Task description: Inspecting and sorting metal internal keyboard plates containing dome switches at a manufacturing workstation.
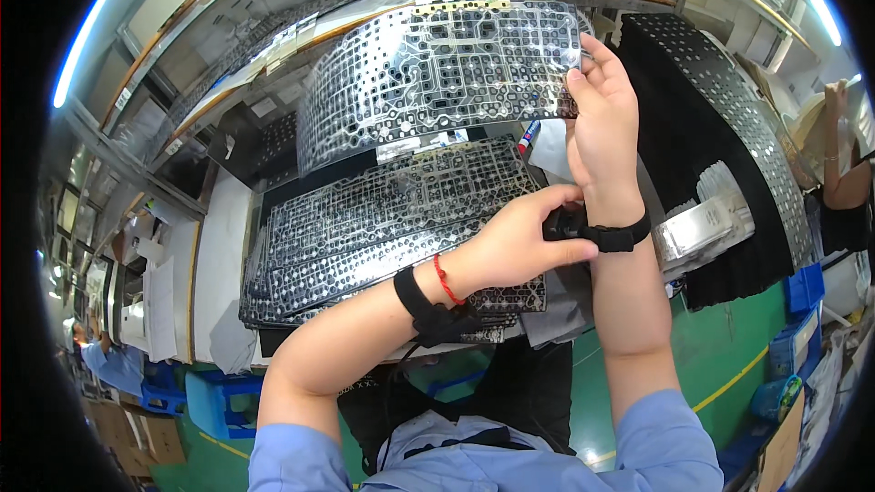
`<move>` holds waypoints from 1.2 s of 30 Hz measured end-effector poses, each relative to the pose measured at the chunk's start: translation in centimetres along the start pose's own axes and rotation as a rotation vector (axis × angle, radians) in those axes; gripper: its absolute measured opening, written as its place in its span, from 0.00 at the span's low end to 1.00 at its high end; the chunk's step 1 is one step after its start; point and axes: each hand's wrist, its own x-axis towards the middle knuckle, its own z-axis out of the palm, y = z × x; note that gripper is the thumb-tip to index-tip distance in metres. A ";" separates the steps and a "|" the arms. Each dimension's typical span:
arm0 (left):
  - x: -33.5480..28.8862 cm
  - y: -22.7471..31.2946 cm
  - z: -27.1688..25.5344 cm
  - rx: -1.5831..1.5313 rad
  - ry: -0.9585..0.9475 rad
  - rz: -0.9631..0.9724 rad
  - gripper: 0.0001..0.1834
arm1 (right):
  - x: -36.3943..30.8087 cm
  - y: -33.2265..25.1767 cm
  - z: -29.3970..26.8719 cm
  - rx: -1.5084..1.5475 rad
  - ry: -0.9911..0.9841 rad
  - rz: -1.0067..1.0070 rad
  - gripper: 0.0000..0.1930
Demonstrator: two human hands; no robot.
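Observation:
Raised above the table, a clear flexible circuit sheet (437, 64) with black and silver key-like patterns bows toward its left end. My right hand (602, 109) pinches its right edge between thumb and fingers. With thumb and fingers apart around it, my left hand (524, 232) grips a small black device (563, 226) on the black wrist strap (629, 235) of my right arm. Below the raised sheet lies an uneven stack of similar circuit sheets (392, 210), partly covered by my left forearm. A second black strap (415, 301) and a red cord bracelet (445, 279) circle my left wrist.
A marker pen (529, 135) lies behind the stack. Right of my arm are silver packets (697, 232) on black cloth, beside a long dotted dark sheet (720, 91). Shelf edges (196, 109) run along the back and left. Another person's arm (837, 146) shows far right.

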 end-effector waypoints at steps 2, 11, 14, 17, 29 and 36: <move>0.7 0.0 -0.2 0.005 -0.003 -0.047 0.30 | 0.1 0.4 0.0 -0.100 0.000 -0.092 0.18; -0.5 0.2 -1.4 0.091 -0.024 -0.082 0.27 | 0.5 2.4 1.1 -0.662 -0.062 -0.691 0.18; -1.5 0.5 -3.1 0.279 -0.024 -0.017 0.37 | 1.0 3.8 0.1 -0.418 -0.060 -0.437 0.21; -3.1 -0.2 -7.1 0.685 0.040 0.024 0.50 | 1.6 4.8 -1.7 -0.201 0.023 -0.077 0.23; -11.1 0.2 -11.9 1.037 -0.256 -0.538 0.55 | 0.0 5.8 -2.5 -0.263 -0.224 0.469 0.21; -13.8 -0.3 -12.4 1.061 -0.209 -0.462 0.46 | -0.6 6.3 -2.9 -0.602 -0.448 0.637 0.07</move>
